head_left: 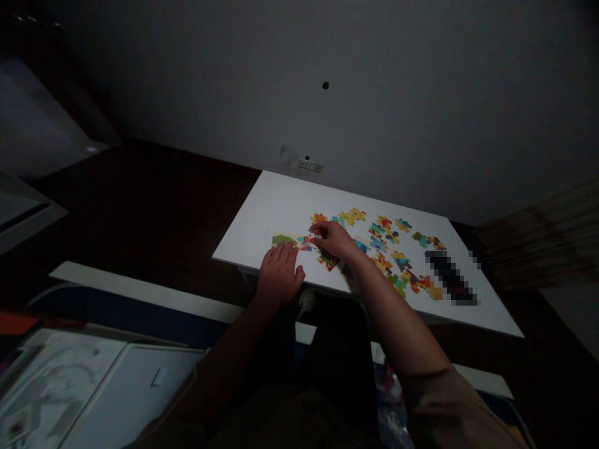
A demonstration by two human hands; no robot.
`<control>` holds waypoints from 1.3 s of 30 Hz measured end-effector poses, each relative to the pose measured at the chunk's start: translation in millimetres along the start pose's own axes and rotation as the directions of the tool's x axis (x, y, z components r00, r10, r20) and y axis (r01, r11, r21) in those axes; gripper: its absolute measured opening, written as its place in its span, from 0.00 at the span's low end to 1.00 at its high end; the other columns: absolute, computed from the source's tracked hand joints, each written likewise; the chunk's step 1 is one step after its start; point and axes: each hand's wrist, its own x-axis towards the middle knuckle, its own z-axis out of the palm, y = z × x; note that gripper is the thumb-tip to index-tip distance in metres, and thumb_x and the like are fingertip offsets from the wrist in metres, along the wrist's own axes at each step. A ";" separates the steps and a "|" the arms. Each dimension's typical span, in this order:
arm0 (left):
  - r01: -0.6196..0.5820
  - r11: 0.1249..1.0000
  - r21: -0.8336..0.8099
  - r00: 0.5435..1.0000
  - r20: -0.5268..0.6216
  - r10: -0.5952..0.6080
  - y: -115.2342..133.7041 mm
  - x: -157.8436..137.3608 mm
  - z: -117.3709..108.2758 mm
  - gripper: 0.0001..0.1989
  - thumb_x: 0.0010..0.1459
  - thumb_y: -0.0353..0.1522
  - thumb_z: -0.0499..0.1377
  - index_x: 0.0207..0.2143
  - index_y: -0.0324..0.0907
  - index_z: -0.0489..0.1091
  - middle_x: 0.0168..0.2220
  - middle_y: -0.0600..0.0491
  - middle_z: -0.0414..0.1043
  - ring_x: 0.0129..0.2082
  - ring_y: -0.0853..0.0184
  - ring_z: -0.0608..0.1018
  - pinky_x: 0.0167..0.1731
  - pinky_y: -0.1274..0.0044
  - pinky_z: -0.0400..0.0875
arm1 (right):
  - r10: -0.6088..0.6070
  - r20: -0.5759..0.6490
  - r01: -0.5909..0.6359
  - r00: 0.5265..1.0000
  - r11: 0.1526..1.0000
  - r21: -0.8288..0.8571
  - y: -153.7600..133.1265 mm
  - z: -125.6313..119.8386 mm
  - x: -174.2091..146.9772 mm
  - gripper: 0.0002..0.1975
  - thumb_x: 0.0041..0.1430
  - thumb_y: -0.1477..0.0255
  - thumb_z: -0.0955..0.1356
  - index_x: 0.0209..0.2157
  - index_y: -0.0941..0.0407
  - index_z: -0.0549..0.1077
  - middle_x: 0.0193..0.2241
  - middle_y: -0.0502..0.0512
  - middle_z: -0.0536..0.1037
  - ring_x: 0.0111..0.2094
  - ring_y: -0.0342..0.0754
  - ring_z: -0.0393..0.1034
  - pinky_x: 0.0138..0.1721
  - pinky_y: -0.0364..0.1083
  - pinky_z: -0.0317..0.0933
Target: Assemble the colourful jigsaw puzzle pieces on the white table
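My left hand lies with its fingers stretched out over the near edge of a joined strip of jigsaw, green and cream in colour. Just right of it, my right hand is closed in a pinch on a small puzzle piece at the strip's right end; the fingers cover most of that piece. An orange puzzle piece lies beyond the right fingertips. Under and beside the right wrist are more pieces, partly hidden by the hand and forearm.
Several loose yellow, green and red puzzle pieces are scattered over the right half of the white table. A pixelated dark object lies near its right end. A wall with a socket strip stands behind the table.
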 end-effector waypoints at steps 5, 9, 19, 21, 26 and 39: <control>0.011 1.000 -0.006 1.000 -0.021 -0.011 1.1 0.4 1.2 0.23 0.60 0.35 0.52 0.57 0.41 0.64 0.61 0.45 0.62 0.62 0.54 0.63 0.62 0.60 0.54 | 0.008 0.028 -0.010 1.000 0.997 0.080 -2.3 -0.1 -7.3 0.16 0.51 0.76 0.71 0.44 0.54 0.75 0.37 0.54 0.78 0.36 0.46 0.73 0.41 0.46 0.67; 0.034 0.999 -0.010 0.999 -0.024 -0.034 1.7 0.6 3.7 0.24 0.60 0.35 0.51 0.59 0.39 0.62 0.62 0.44 0.61 0.64 0.54 0.61 0.63 0.60 0.52 | 0.024 0.040 -0.029 0.999 0.991 0.128 -7.9 1.8 -17.2 0.16 0.51 0.76 0.71 0.44 0.54 0.74 0.35 0.54 0.78 0.34 0.45 0.73 0.38 0.45 0.68; 0.014 0.999 -0.046 0.999 -0.041 -0.016 -2.0 0.2 10.1 0.27 0.60 0.35 0.51 0.61 0.37 0.58 0.63 0.43 0.60 0.64 0.56 0.60 0.63 0.61 0.55 | -0.041 -0.060 0.035 0.997 0.993 -0.111 -27.4 12.0 -34.7 0.12 0.53 0.72 0.70 0.42 0.53 0.76 0.35 0.55 0.79 0.33 0.46 0.71 0.36 0.45 0.63; 0.008 0.999 -0.045 0.999 -0.043 -0.010 -2.2 0.2 11.0 0.27 0.60 0.35 0.51 0.61 0.37 0.59 0.63 0.43 0.60 0.64 0.56 0.60 0.63 0.61 0.55 | -0.048 -0.062 0.039 0.997 0.990 -0.137 -28.6 13.3 -36.8 0.12 0.54 0.71 0.70 0.42 0.53 0.75 0.35 0.54 0.79 0.33 0.46 0.71 0.37 0.45 0.63; 0.012 0.999 -0.034 0.999 -0.045 -0.014 -1.5 0.8 12.1 0.27 0.59 0.35 0.51 0.61 0.37 0.59 0.63 0.42 0.60 0.64 0.55 0.60 0.63 0.61 0.56 | -0.063 -0.056 0.053 0.996 0.985 -0.163 -29.9 15.0 -39.9 0.11 0.55 0.72 0.69 0.42 0.54 0.75 0.36 0.55 0.79 0.33 0.46 0.70 0.37 0.45 0.62; 0.028 1.000 0.001 0.999 -0.026 -0.028 2.5 0.7 7.4 0.27 0.60 0.34 0.51 0.61 0.35 0.60 0.63 0.42 0.59 0.65 0.56 0.60 0.63 0.62 0.54 | -0.047 -0.088 0.036 0.995 0.991 -0.127 -32.3 15.5 -46.2 0.12 0.55 0.72 0.70 0.42 0.53 0.75 0.38 0.56 0.78 0.37 0.48 0.71 0.40 0.47 0.64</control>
